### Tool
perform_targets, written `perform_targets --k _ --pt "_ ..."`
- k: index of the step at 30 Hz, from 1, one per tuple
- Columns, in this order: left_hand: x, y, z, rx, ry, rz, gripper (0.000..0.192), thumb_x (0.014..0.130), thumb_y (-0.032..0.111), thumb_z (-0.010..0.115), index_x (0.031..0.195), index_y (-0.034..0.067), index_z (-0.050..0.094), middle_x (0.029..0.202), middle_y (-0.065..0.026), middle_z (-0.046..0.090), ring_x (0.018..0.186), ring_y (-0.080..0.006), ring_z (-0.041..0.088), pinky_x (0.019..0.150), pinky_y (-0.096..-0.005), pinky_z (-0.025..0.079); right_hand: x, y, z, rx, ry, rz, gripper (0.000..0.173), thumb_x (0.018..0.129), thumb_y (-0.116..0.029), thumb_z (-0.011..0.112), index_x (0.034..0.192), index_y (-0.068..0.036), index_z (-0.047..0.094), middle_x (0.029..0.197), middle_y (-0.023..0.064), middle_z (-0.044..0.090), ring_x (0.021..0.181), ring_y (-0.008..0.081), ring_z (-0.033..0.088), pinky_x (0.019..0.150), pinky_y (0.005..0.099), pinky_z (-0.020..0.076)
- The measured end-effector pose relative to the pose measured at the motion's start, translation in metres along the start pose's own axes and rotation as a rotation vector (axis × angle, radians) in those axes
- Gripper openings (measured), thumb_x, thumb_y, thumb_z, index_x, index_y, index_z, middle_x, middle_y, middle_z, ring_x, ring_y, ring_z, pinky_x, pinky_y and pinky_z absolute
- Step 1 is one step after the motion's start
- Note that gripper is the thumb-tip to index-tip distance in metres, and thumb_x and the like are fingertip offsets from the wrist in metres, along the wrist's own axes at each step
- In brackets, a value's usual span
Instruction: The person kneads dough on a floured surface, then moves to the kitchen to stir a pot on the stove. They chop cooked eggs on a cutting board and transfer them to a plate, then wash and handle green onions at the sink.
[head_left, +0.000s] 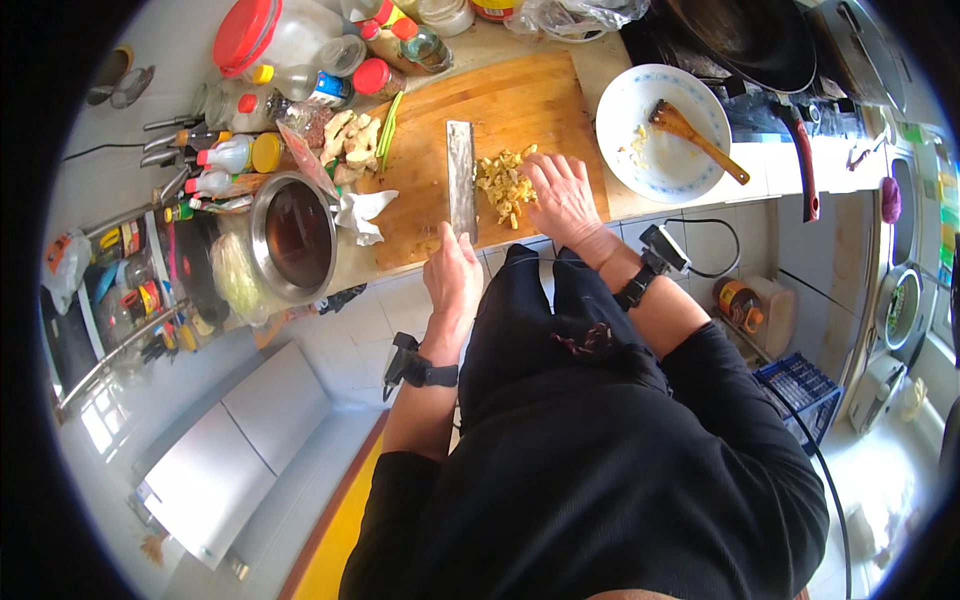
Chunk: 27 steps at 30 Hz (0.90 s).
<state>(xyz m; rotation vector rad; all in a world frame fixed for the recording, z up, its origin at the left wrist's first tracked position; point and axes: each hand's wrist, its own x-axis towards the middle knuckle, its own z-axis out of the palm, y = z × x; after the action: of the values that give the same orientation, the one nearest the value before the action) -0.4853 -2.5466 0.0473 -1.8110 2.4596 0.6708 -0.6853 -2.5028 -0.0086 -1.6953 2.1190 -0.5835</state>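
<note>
My left hand (454, 276) grips the handle end of a cleaver (461, 180) at the near edge of a wooden cutting board (517, 90). The cleaver's broad grey blade points away from me and lies over the board. Just right of the blade sits a pile of chopped yellow food (501, 187), apparently cooked egg. My right hand (564, 193) rests at the pile's right side, fingers spread and bent down onto it; its fingertips partly cover some pieces. Ginger root (351, 142) and green scallion pieces (390, 131) lie by the board's left edge.
Right of the board, a white plate (622, 97) holds a wooden spatula (697, 139) and yellow scraps. Beyond it, a wok (739, 37) sits on the stove. A steel bowl of dark liquid (300, 232) and crumpled tissue (365, 214) stand left. Bottles and jars (379, 79) crowd the back.
</note>
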Motion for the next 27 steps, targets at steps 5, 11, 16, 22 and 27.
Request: perform_targets --k 5,11,16,22,27 --pt "-0.003 -0.014 0.01 0.015 0.083 -0.074 0.043 0.1 0.023 0.053 0.132 -0.005 0.05 0.081 -0.027 0.069 0.079 -0.0458 0.068 0.072 -0.0537 0.053 0.03 0.002 -0.004 -0.204 -0.165 -0.386 0.09 0.07 -0.021 0.077 0.151 -0.02 0.037 0.154 0.0074 0.04 0.15 0.0258 0.025 0.121 0.0564 0.0163" --pt "-0.006 -0.025 0.011 -0.006 0.099 -0.136 0.045 0.1 0.024 0.054 0.134 -0.004 0.049 0.08 -0.0273 0.069 0.078 -0.0463 0.068 0.071 -0.0545 0.052 0.052 0.001 0.025 -0.108 -0.22 -0.504 0.069 0.067 -0.041 0.082 0.126 -0.014 0.059 0.125 0.0071 0.055 0.126 0.0269 0.047 0.108 0.0513 0.0344" --pt "-0.008 -0.018 0.016 0.007 0.115 -0.143 0.044 0.099 0.025 0.054 0.133 -0.003 0.049 0.078 -0.0267 0.069 0.076 -0.0466 0.067 0.07 -0.0553 0.052 0.043 -0.011 0.043 -0.207 -0.009 -0.206 0.05 0.07 -0.041 0.079 0.108 -0.011 0.066 0.109 0.0062 0.057 0.111 0.0251 0.052 0.093 0.0456 0.0385" --pt "-0.008 0.005 0.023 0.011 0.044 -0.115 0.034 0.1 0.021 0.052 0.125 -0.001 0.047 0.079 -0.0264 0.069 0.076 -0.0457 0.067 0.069 -0.0552 0.051 0.03 -0.008 0.036 -0.116 0.041 -0.137 0.048 0.071 -0.041 0.079 0.106 -0.011 0.066 0.109 0.0059 0.059 0.109 0.0254 0.053 0.094 0.0453 0.0375" --pt "0.007 0.017 0.032 0.065 -0.087 -0.095 0.027 0.098 0.016 0.053 0.119 0.001 0.044 0.077 -0.0245 0.068 0.075 -0.0442 0.068 0.067 -0.0533 0.053 0.022 -0.002 0.023 -0.037 0.089 -0.198 0.055 0.072 -0.04 0.08 0.116 -0.011 0.065 0.12 0.0054 0.061 0.114 0.0261 0.054 0.097 0.045 0.0374"
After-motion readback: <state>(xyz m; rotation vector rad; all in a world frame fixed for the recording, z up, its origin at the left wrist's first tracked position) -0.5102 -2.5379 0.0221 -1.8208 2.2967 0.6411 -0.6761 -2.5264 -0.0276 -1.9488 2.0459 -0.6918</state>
